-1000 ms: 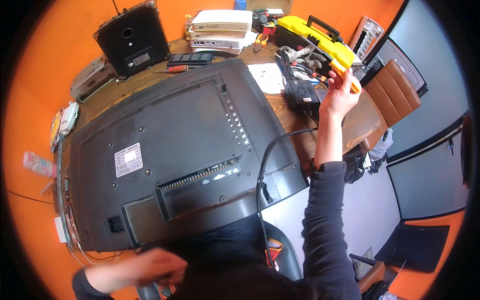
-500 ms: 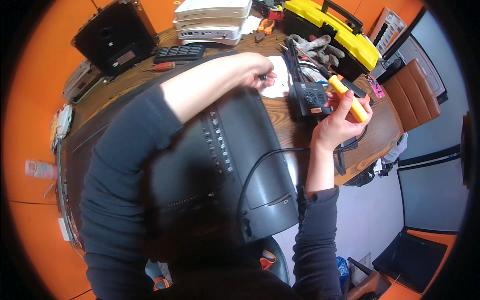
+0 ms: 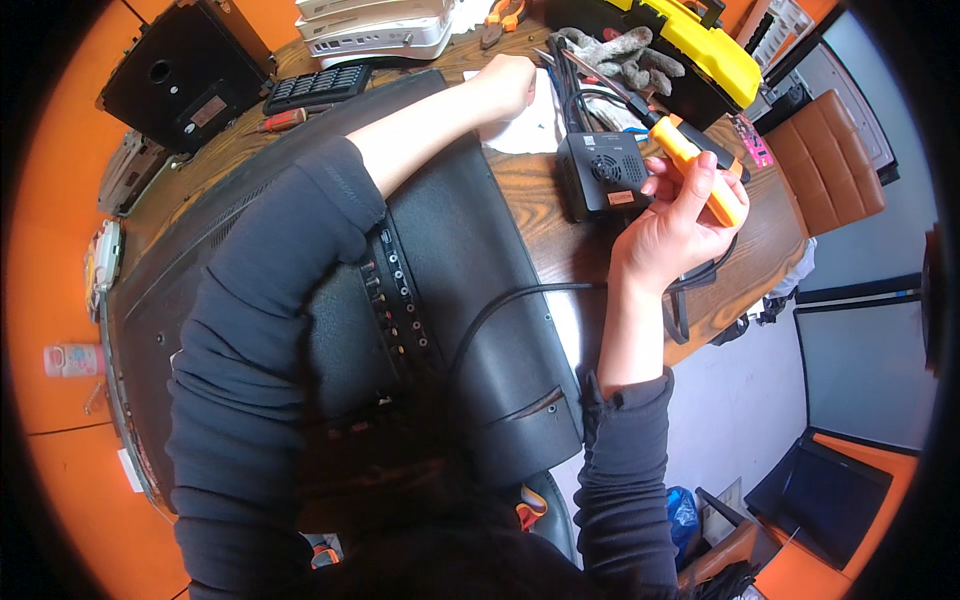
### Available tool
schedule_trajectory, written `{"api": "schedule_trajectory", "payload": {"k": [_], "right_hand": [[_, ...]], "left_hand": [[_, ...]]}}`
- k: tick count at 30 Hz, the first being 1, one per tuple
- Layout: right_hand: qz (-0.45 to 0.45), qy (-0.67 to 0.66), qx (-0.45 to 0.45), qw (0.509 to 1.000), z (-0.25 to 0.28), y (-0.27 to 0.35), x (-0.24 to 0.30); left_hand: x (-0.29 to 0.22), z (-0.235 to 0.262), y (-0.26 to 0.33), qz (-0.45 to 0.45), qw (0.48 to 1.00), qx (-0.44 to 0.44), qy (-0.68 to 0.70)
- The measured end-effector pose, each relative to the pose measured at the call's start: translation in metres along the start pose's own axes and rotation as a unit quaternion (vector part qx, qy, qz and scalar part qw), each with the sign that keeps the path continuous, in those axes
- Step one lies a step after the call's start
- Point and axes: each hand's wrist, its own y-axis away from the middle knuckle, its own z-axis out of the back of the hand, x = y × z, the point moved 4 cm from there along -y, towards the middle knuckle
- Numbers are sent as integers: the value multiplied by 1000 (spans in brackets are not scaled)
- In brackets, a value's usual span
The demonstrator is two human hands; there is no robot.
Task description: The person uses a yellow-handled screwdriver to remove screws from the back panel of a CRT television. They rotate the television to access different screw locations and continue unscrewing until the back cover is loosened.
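Observation:
A large black TV (image 3: 490, 260) lies on the wooden table with its back and a strip of sockets (image 3: 400, 290) facing up. Across it reaches my left arm; my left hand (image 3: 503, 88) is closed over a white sheet (image 3: 525, 130) beyond the TV's edge, and whatever its fingers hold is hidden. My right hand (image 3: 675, 225) grips the yellow handle of a soldering iron (image 3: 690, 165), its shaft pointing away to the upper left. Just left of that hand stands a black box with a round fan grille (image 3: 605, 170). A black cable (image 3: 510, 293) runs across the TV toward my right wrist.
Grey work gloves (image 3: 625, 58) lie by a yellow-and-black toolbox (image 3: 700, 50) at the far right. White boxes (image 3: 375, 35), pliers (image 3: 500, 22), a red-handled screwdriver (image 3: 283, 120) and a black speaker-like box (image 3: 185, 85) line the back. A brown chair (image 3: 825, 165) stands right.
The view has shifted, so the table's things sit further left and higher. My left hand has turned so its fingers are now hidden. My right hand keeps its grip on the soldering iron.

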Motion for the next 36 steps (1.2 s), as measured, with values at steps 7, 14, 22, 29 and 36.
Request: {"api": "schedule_trajectory", "payload": {"k": [7,14,22,29,36], "right_hand": [[-9,-5,8,1000,-1,0,-1],[-16,-11,3,1000,0,-1,-1],[-17,-5,-9,1000,0,-1,-1],[-38,-17,13,999,3,-4,-5],[-41,-26,14,999,4,-6,-5]], "left_hand": [[-10,5,2,82,989,106,-56],[-26,21,6,136,974,162,-80],[-16,35,6,58,996,53,-33],[-4,52,48,101,983,-26,153],[-11,130,168,37,987,-68,143]]}}
